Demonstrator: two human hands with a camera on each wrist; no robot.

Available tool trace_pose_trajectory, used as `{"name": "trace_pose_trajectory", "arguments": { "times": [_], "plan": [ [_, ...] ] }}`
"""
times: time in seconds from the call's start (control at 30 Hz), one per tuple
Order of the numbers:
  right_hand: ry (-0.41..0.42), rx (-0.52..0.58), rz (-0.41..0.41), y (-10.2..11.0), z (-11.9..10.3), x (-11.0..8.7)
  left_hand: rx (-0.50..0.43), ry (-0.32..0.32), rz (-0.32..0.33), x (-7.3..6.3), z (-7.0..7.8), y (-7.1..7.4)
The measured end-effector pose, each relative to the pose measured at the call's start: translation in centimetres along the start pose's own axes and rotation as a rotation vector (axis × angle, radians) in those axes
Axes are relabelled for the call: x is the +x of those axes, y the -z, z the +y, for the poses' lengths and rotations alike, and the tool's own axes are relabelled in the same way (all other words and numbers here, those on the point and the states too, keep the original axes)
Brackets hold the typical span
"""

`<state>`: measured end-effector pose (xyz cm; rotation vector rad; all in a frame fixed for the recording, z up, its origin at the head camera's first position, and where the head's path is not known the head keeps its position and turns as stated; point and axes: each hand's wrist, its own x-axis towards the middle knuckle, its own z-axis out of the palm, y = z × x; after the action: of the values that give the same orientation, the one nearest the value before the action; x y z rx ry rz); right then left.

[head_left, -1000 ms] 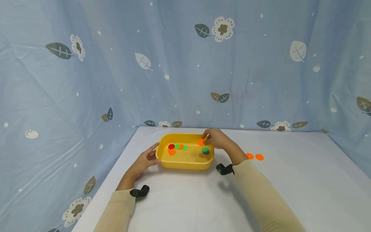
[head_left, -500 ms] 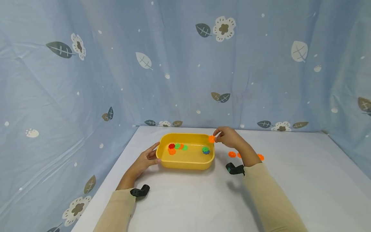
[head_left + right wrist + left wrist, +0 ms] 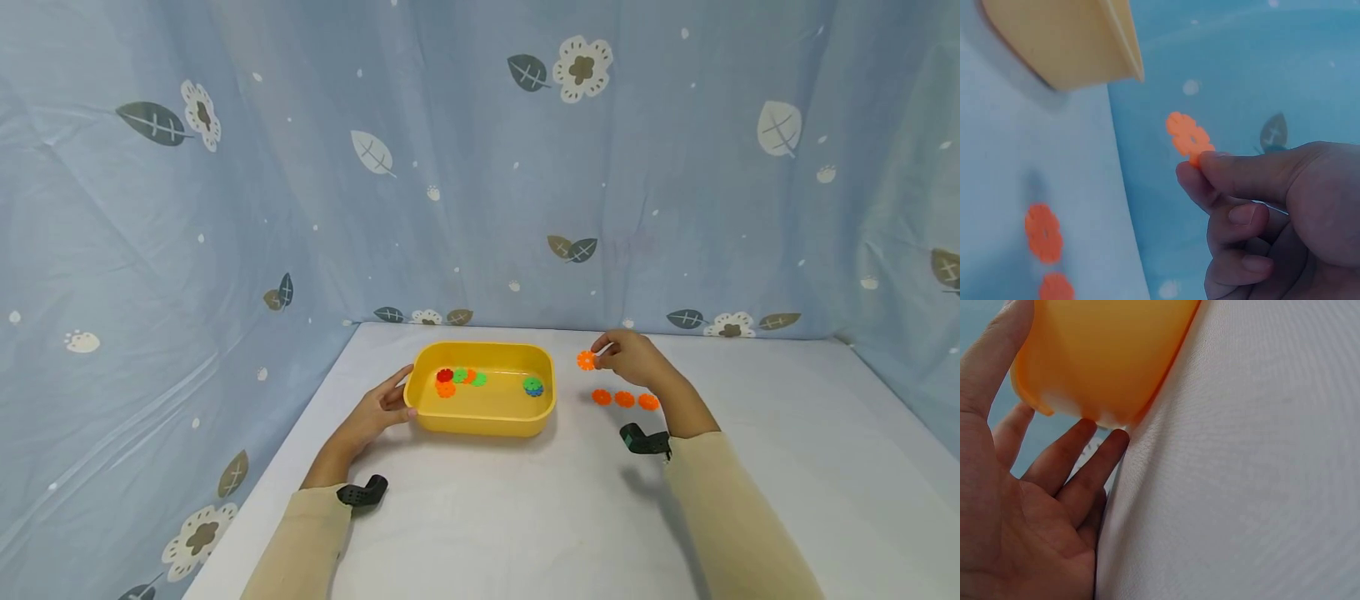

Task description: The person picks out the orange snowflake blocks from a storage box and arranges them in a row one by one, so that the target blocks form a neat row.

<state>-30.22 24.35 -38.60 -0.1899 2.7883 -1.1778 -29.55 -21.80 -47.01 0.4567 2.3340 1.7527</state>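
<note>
My right hand (image 3: 633,358) pinches an orange notched plastic disc (image 3: 587,360) between thumb and forefinger, raised above the table to the right of a yellow tray (image 3: 480,427). In the right wrist view this flower-like disc (image 3: 1188,134) stands tilted at the fingertips, the other fingers curled below. My left hand (image 3: 375,417) rests against the tray's left end. The left wrist view shows its fingers (image 3: 1063,456) nearly straight, their tips touching the tray wall (image 3: 1104,356). Inside the tray lie red (image 3: 445,376), green (image 3: 480,380), orange and blue discs in two clusters.
Three orange discs lie in a row on the white table, left (image 3: 602,397), middle (image 3: 625,399) and right (image 3: 648,402), just below my right hand. A patterned blue curtain (image 3: 480,167) hangs behind the table and along its left side.
My right hand has lifted an orange disc out of the tray's right end and carried it rightward past the rim. My left hand has stayed at the tray.
</note>
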Motion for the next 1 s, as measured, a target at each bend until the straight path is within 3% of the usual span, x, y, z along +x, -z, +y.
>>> {"name": "trace_pose_trajectory", "arguments": {
  "times": [0.33, 1.0],
  "plan": [
    [-0.004, 0.033, 0.022, 1.9, 2.6, -1.5, 0.01, 0.016, 0.015, 0.0, 0.1, 0.0],
    [-0.063, -0.002, 0.059, 4.2, 8.3, -5.1, 0.011, 0.007, 0.009, 0.1, 0.1, -0.1]
  ]
}}
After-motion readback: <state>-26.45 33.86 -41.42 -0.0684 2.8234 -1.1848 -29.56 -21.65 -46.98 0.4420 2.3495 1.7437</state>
